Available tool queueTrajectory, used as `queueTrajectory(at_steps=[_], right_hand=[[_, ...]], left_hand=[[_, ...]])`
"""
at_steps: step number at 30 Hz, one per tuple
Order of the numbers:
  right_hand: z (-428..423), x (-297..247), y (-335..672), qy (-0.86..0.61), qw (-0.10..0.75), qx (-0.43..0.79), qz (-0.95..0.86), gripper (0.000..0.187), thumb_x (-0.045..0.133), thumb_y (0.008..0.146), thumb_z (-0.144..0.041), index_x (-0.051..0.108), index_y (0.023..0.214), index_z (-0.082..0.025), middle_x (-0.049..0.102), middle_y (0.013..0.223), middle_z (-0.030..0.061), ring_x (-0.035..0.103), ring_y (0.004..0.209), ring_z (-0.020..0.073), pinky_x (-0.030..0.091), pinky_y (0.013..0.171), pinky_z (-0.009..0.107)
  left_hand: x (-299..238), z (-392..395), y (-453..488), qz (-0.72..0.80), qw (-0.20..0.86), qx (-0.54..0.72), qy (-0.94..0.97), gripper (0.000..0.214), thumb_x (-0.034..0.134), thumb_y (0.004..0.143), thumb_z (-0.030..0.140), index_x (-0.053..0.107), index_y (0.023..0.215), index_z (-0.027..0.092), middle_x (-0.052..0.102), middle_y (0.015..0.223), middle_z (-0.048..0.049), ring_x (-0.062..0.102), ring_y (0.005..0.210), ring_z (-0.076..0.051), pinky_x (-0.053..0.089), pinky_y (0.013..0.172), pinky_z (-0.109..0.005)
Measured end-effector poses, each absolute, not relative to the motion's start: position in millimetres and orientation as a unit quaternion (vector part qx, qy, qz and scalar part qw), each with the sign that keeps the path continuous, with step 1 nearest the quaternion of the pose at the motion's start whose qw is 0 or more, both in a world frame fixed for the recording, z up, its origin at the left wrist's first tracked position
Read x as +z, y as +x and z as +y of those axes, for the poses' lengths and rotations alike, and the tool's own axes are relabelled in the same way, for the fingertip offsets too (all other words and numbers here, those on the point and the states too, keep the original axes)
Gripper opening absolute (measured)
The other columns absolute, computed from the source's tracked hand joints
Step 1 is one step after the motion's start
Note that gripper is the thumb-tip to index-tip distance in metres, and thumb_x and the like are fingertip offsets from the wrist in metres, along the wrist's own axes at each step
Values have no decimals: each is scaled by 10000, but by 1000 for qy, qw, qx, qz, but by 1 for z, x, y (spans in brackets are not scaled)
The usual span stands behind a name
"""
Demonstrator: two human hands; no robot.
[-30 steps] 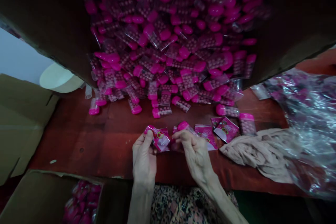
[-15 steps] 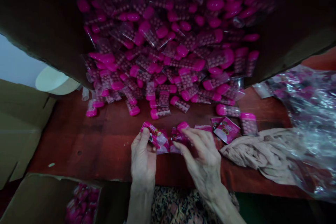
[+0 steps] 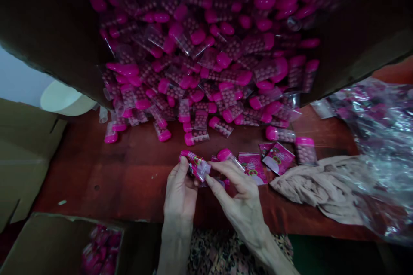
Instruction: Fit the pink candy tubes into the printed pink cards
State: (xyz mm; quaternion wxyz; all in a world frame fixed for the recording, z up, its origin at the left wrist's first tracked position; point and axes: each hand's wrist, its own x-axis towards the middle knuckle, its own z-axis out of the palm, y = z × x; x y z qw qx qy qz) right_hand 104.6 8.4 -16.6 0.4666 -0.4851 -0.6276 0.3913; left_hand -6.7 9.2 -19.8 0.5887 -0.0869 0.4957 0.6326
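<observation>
the tubes [image 3: 193, 81] heaped at top centre have glossy hot-pink caps over clear plastic, showing duller pink beads. the printed sachet [image 3: 195, 165] at centre is magenta and white with a green ring. the table [image 3: 97, 180] is dark reddish brown, the cloth [image 3: 316, 191] at right pale beige, and the fabric [image 3: 206, 258] at bottom centre a dark floral print.

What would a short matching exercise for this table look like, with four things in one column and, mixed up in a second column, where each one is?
Things:
1. Printed pink sachet
2. Crumpled beige cloth
3. Pink-capped bead tubes
4. Dark pink packets

Places:
A. Inside a cardboard box at lower left
B. Pinched in the left hand
C. Heaped at the far side of the red-brown table
D. On the table, beyond the right hand to its right

Right pairs: 1-B, 2-D, 3-C, 4-A.
</observation>
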Motion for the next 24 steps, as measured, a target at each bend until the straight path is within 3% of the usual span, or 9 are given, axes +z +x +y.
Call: queueTrajectory(at_steps=[8, 14, 18, 24], right_hand=[[8, -21, 99, -511, 494, 339, -616, 106, 614, 789, -134, 669, 857, -193, 678, 757, 26, 631, 689, 162, 519, 653, 293], [12, -20, 102, -516, 496, 259, -649, 211, 618, 777, -125, 672, 964, -206, 707, 836, 46, 656, 771, 189, 532, 723, 325], [12, -21, 103, -481, 507, 279, -658, 204, 572, 802, -74, 686, 903, -209, 704, 771, 28, 662, 721, 168, 541, 682, 292], [16, -20, 114, -434, 452, 279, -728, 402, 441, 843, -16, 598, 1151, -220, 716, 969, 41, 670, 886, 165, 536, 788, 286]], left_hand=[[-18, 4, -5, 517, 584, 625, 4, 215, 801, 560, 289, 677, 617, 123, 654, 556, -10, 516, 443, -57, 386, 409, -149], [-21, -1, -8, 546, 561, 617, 88, 164, 780, 589, 287, 703, 620, 146, 636, 517, -3, 515, 436, -76, 422, 430, -179], [-20, -5, -6, 549, 546, 621, 118, 127, 765, 610, 276, 720, 649, 164, 647, 535, -2, 534, 458, -95, 439, 440, -197], [-22, -5, -5, 546, 557, 622, 69, 130, 750, 637, 260, 702, 626, 140, 642, 542, -7, 518, 462, -77, 424, 445, -181]])
